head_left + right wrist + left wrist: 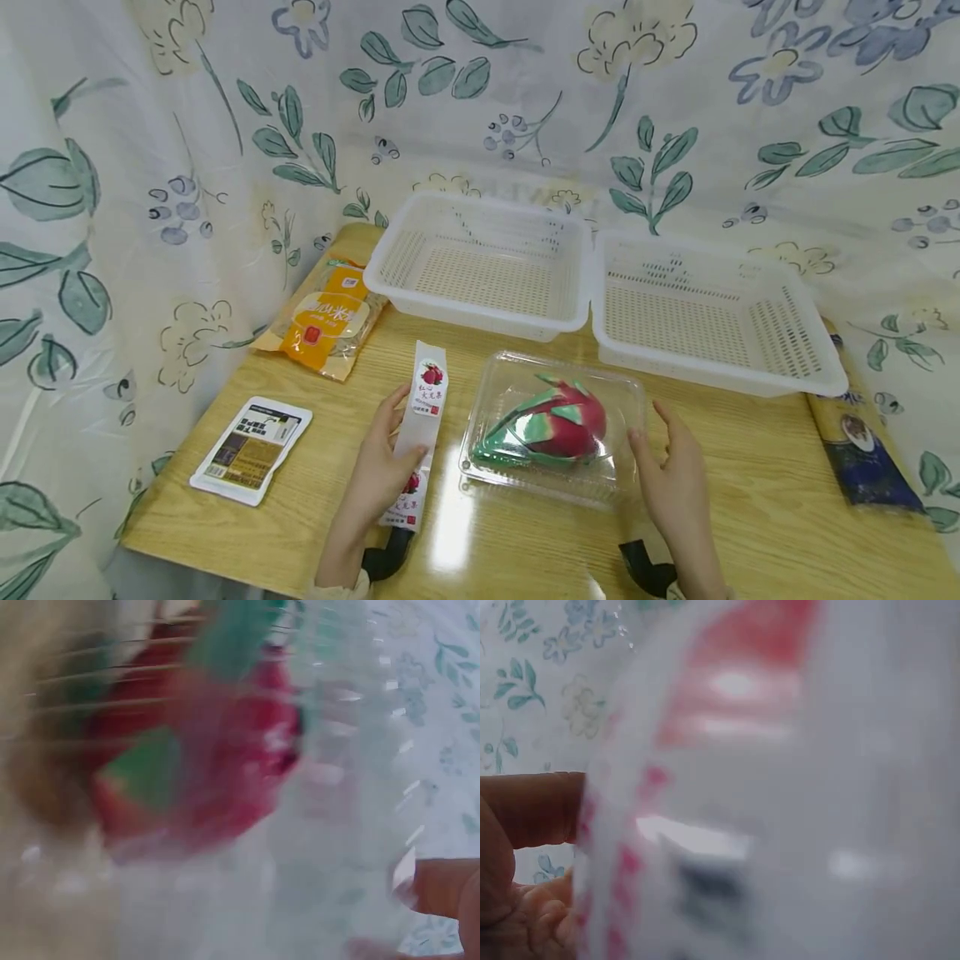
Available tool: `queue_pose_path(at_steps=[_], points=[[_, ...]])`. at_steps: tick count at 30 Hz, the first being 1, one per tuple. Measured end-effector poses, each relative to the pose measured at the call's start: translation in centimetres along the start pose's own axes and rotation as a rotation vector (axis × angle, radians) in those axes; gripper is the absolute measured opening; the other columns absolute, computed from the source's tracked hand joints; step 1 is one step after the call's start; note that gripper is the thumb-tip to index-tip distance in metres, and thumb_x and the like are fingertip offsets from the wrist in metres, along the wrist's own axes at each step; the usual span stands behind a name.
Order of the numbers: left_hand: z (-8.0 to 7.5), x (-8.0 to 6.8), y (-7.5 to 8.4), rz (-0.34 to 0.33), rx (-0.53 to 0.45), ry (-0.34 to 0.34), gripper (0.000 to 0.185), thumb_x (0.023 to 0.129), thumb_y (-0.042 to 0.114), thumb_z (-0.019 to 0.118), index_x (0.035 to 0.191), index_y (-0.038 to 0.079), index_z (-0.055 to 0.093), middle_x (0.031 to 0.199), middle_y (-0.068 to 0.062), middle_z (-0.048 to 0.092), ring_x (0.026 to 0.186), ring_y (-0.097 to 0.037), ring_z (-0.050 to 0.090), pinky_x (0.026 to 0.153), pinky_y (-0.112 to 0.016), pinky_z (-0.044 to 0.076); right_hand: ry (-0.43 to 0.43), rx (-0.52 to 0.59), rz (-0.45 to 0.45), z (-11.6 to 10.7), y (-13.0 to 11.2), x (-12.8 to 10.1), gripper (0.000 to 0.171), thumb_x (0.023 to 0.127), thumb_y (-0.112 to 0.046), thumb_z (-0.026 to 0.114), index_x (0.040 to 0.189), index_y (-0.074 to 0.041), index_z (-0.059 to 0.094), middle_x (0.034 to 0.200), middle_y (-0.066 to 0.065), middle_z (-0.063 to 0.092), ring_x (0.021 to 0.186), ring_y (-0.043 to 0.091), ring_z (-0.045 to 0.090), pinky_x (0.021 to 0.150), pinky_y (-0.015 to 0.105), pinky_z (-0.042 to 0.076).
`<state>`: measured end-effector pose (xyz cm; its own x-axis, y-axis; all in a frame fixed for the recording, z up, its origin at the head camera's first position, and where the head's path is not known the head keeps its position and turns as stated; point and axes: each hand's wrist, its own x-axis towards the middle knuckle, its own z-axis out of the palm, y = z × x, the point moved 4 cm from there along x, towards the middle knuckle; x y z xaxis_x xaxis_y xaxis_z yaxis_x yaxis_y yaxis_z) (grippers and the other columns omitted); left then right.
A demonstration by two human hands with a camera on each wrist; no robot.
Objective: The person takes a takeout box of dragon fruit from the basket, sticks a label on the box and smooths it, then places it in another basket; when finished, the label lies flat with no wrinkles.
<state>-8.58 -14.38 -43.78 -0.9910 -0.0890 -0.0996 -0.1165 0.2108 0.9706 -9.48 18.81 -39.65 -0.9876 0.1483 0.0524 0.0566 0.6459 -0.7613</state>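
nearest the person, the left hand (386, 467) has its grip clamped on a long white paper label strip (421, 421) printed with a red fruit picture, thumb across the front and fingers behind, the strip lying lengthwise on the wooden worktop (750, 508). in the left wrist view the strip (780, 795) fills the frame as a white and red blur, with a thumb at its left edge. the right hand (675, 475) rests with fingers straight and loosely apart, holding nothing, its fingertips touching the right wall of a clear plastic clamshell box (487, 396). the box sits on the worktop between the two hands, lid down, with a red and green dragon fruit (558, 421) inside. the right wrist view shows the fruit (225, 750) blurred through the ribbed plastic.

to the left, near the worktop's front edge, lies a flat white packet (251, 450) with a dark label. further back on the left is an orange snack bag (326, 321). at the right edge lies a dark blue packet (858, 454). at the back stand two white perforated baskets, the left basket (480, 312) and the right basket (825, 375), side by side and touching. a floral cloth (150, 167) hangs around the worktop.
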Motion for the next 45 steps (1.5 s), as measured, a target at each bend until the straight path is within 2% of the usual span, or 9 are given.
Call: queue_pose_path(at_steps=[2,5,8,14,20,27,30,37,45], points=[[0.3,-0.5,0.7,0.030,-0.045,-0.031,0.087,0.082,-0.017,0.057,0.152,0.024,0.027,0.144,-0.027,0.043,0.116,-0.043,0.057,0.077,-0.036,0.056,0.103,0.049,-0.057,-0.1,-1.7,0.2,0.049,0.098,-0.020,0.056,0.142,-0.001,0.044,0.146,0.025,0.044,0.128,0.045,0.044,0.099,0.060,0.042],[0.9,-1.4,1.6,0.055,-0.089,-0.062,0.092,0.079,-0.020,0.056,0.151,0.029,0.029,0.148,-0.024,0.038,0.116,-0.044,0.056,0.073,-0.035,0.057,0.203,0.162,-0.206,0.4,-4.7,0.0,0.039,0.093,-0.005,0.062,0.131,-0.001,0.056,0.135,0.019,0.057,0.119,0.024,0.054,0.089,0.036,0.052],[1.7,-2.1,2.4,0.121,-0.074,-0.074,0.092,0.077,-0.022,0.057,0.149,0.030,0.034,0.149,-0.020,0.039,0.114,-0.038,0.056,0.070,-0.030,0.057,0.164,0.280,-0.338,2.1,-7.7,-0.5,0.033,0.089,0.002,0.064,0.121,0.000,0.063,0.123,0.015,0.065,0.106,0.010,0.059,0.072,0.017,0.054],[3.2,-3.5,4.0,0.424,0.146,-0.043,0.092,0.070,-0.021,0.064,0.148,0.020,0.040,0.153,-0.011,0.037,0.137,-0.034,0.039,0.096,-0.032,0.050,-0.036,0.403,-0.387,5.7,-11.0,-1.1,0.033,0.086,-0.001,0.069,0.118,-0.005,0.065,0.109,0.013,0.069,0.087,0.020,0.067,0.066,0.024,0.058],[3.9,-4.4,4.5,0.570,0.178,-0.104,0.090,0.071,-0.022,0.065,0.149,0.013,0.039,0.152,-0.012,0.037,0.134,-0.028,0.043,0.099,-0.026,0.048,-0.051,0.419,-0.388,6.6,-12.0,-1.2,0.036,0.084,-0.005,0.072,0.120,-0.008,0.065,0.113,0.009,0.071,0.098,0.023,0.069,0.078,0.027,0.057],[3.9,-5.0,4.8,0.709,0.176,-0.131,0.088,0.069,-0.024,0.064,0.148,0.007,0.038,0.148,-0.014,0.040,0.135,-0.015,0.041,0.108,-0.018,0.037,-0.143,0.452,-0.293,7.2,-11.8,-0.9,0.040,0.082,-0.002,0.074,0.120,-0.008,0.065,0.105,0.009,0.070,0.091,0.019,0.066,0.075,0.025,0.055],[3.8,-5.2,4.8,0.734,0.185,-0.125,0.088,0.069,-0.025,0.064,0.147,0.006,0.039,0.147,-0.015,0.041,0.136,-0.014,0.041,0.108,-0.018,0.037,-0.190,0.484,-0.238,7.4,-11.8,-0.8,0.041,0.082,-0.001,0.073,0.121,-0.007,0.064,0.102,0.010,0.066,0.088,0.014,0.063,0.073,0.024,0.053],[3.7,-5.1,4.2,0.679,0.198,-0.110,0.089,0.070,-0.024,0.063,0.148,0.008,0.037,0.150,-0.013,0.038,0.135,-0.021,0.042,0.106,-0.020,0.041,-0.185,0.522,-0.231,7.6,-11.7,-1.0,0.035,0.082,0.004,0.071,0.115,-0.005,0.066,0.088,0.009,0.061,0.078,0.008,0.059,0.072,0.020,0.052],[3.6,-5.1,3.4,0.545,-0.025,-0.161,0.092,0.072,-0.024,0.058,0.152,0.009,0.028,0.155,-0.018,0.028,0.137,-0.002,0.031,0.097,-0.018,0.043,-0.193,0.523,-0.427,8.3,-12.0,-1.7,0.033,0.082,0.007,0.070,0.112,-0.004,0.065,0.086,0.012,0.061,0.079,0.008,0.063,0.075,0.024,0.056]])
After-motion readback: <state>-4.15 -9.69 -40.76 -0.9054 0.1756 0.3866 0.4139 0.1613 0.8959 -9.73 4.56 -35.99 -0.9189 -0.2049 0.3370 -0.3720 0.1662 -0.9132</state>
